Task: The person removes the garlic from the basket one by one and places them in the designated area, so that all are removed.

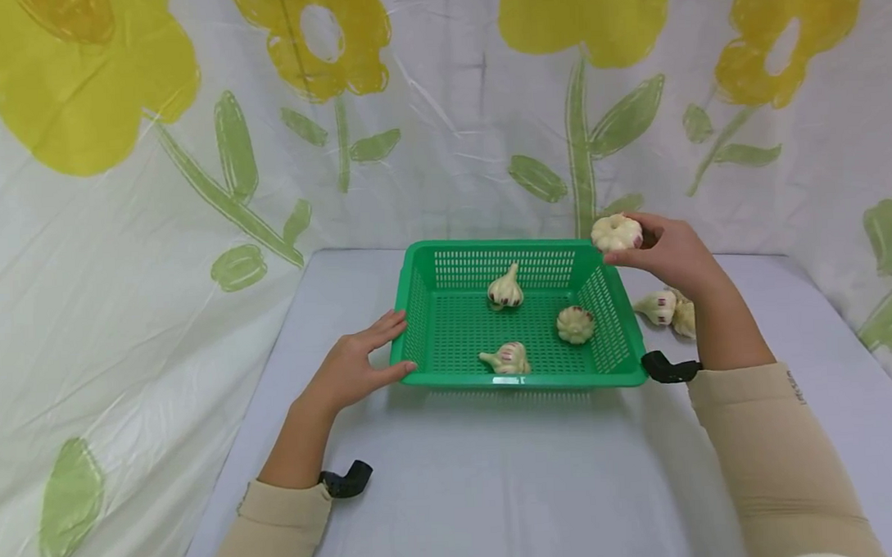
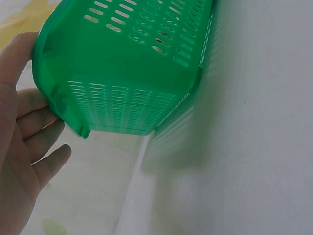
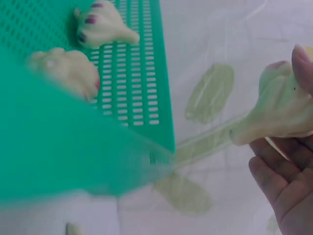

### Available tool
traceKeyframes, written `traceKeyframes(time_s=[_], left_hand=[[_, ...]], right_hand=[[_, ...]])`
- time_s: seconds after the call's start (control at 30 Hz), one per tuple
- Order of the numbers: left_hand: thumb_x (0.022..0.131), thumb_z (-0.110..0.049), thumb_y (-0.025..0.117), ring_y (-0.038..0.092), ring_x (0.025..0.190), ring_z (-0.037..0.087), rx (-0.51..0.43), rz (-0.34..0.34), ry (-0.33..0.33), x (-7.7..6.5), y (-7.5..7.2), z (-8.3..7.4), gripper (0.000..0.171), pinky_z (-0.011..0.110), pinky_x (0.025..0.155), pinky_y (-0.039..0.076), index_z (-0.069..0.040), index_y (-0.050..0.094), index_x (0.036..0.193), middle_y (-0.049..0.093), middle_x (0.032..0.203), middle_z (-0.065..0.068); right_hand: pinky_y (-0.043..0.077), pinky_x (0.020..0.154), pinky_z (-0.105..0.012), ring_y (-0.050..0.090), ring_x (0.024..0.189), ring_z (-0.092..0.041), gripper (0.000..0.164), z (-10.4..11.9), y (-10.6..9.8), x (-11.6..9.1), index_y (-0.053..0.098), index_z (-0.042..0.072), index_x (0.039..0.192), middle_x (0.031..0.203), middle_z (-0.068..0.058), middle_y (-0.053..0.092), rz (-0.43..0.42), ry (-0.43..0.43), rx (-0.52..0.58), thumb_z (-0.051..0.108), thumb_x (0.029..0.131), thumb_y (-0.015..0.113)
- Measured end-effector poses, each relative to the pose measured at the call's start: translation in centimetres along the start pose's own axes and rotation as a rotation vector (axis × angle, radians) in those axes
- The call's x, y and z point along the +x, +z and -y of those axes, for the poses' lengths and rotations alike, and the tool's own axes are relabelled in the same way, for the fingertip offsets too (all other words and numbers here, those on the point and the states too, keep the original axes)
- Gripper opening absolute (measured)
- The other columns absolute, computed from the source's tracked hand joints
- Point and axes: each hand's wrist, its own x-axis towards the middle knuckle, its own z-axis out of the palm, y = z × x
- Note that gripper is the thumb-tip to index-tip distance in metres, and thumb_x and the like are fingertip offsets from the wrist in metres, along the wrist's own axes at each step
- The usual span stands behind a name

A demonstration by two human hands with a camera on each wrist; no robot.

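Note:
In the head view, my right hand (image 1: 674, 250) pinches a garlic bulb (image 1: 617, 233) between thumb and fingers at the back right corner of the green plastic basket (image 1: 523, 381). In the right wrist view, the same bulb (image 3: 279, 105) points its stem toward the basket wall. My left hand (image 1: 353, 368) rests on the basket's left rim, fingers fairly straight and thumb at the front left corner. Inside the basket lie a garlic bulb (image 1: 505, 289) at the back, another bulb (image 1: 575, 326) at the right and a third bulb (image 1: 511, 358) near the front wall.
More garlic (image 1: 657, 307) lies on the white table (image 1: 527, 480) right of the basket, partly hidden by my right forearm. A white sheet (image 1: 442, 172) printed with yellow flowers hangs behind the table and along its sides. Each wrist wears a black strap (image 1: 347, 479).

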Motion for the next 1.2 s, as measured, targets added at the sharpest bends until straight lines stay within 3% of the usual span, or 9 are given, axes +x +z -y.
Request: traceKeyframes(time_s=[0.23,0.33,0.47,0.67,0.8,0.9,1.0,1.07,1.2], left_hand=[[0.084,-0.04,0.078,0.042,0.141,0.02,-0.008,0.011,-0.022,0.0,-0.1,-0.1,0.071,0.045,0.109,0.042,-0.009,0.052,0.143,0.043,0.153,-0.002],[0.084,-0.04,0.078,0.043,0.141,0.02,-0.005,0.009,-0.028,0.0,0.0,-0.1,0.072,0.046,0.109,0.042,-0.011,0.051,0.144,0.043,0.153,-0.002],[0.084,-0.04,0.078,0.044,0.14,0.021,0.003,0.007,-0.026,0.0,0.0,0.1,0.072,0.046,0.109,0.043,-0.011,0.051,0.144,0.043,0.153,-0.002],[0.084,-0.039,0.078,0.043,0.14,0.021,0.007,0.009,-0.021,0.0,0.1,0.2,0.072,0.046,0.109,0.043,-0.01,0.051,0.144,0.043,0.153,-0.002],[0.084,-0.039,0.078,0.042,0.141,0.02,0.003,0.013,-0.025,0.1,0.0,0.1,0.072,0.046,0.109,0.042,-0.01,0.051,0.144,0.043,0.153,-0.002],[0.084,-0.04,0.078,0.041,0.142,0.02,0.001,0.014,-0.028,0.1,0.0,0.0,0.072,0.046,0.11,0.042,-0.01,0.051,0.144,0.043,0.154,-0.003],[0.084,-0.039,0.078,0.041,0.142,0.019,0.004,0.016,-0.03,0.1,0.0,0.0,0.072,0.045,0.11,0.042,-0.01,0.051,0.144,0.043,0.154,-0.003],[0.084,-0.039,0.078,0.041,0.142,0.019,0.006,0.017,-0.03,0.1,0.0,0.0,0.072,0.045,0.11,0.042,-0.009,0.051,0.144,0.043,0.154,-0.003],[0.085,-0.038,0.078,0.04,0.142,0.018,0.004,0.018,-0.031,0.1,0.0,0.0,0.071,0.045,0.11,0.042,-0.009,0.051,0.144,0.043,0.153,-0.003]], right_hand=[[0.044,0.086,-0.028,0.047,0.125,-0.025,0.085,-2.1,-1.5,-1.3,0.033,0.033,0.154,0.135,-0.007,0.05,-0.089,0.048,-0.004,0.055,0.083,0.073],[0.045,0.092,-0.028,0.043,0.135,-0.027,0.084,-2.9,-2.0,-1.6,0.032,0.035,0.154,0.149,-0.007,0.045,-0.096,0.065,0.01,0.054,0.083,0.073],[0.043,0.099,-0.037,0.038,0.139,-0.028,0.084,-4.3,-2.6,-1.9,0.031,0.037,0.154,0.153,-0.007,0.04,-0.109,0.094,0.012,0.055,0.083,0.072],[0.042,0.075,-0.018,0.041,0.119,-0.024,0.091,-7.3,-3.3,-2.2,0.027,0.031,0.156,0.143,-0.01,0.044,-0.142,0.138,-0.052,0.061,0.082,0.07],[0.039,0.069,-0.014,0.042,0.114,-0.026,0.096,-9.3,-3.5,-2.4,0.024,0.022,0.158,0.143,-0.017,0.044,-0.139,0.154,-0.094,0.062,0.083,0.068],[0.043,0.074,-0.023,0.041,0.112,-0.028,0.098,-10.5,-3.6,-2.5,0.022,0.018,0.158,0.142,-0.021,0.044,-0.132,0.171,-0.108,0.063,0.083,0.067],[0.05,0.089,-0.048,0.04,0.123,-0.039,0.103,-11.7,-3.8,-2.6,0.016,0.017,0.159,0.15,-0.028,0.037,-0.122,0.21,-0.103,0.065,0.082,0.066],[0.042,0.098,-0.065,0.037,0.13,-0.045,0.106,-12.4,-3.8,-2.7,0.013,0.016,0.159,0.153,-0.031,0.031,-0.115,0.232,-0.083,0.065,0.082,0.067],[0.035,0.104,-0.069,0.033,0.136,-0.049,0.105,-14.0,-4.1,-3.0,0.011,0.015,0.159,0.154,-0.033,0.027,-0.118,0.252,-0.068,0.062,0.083,0.068]])
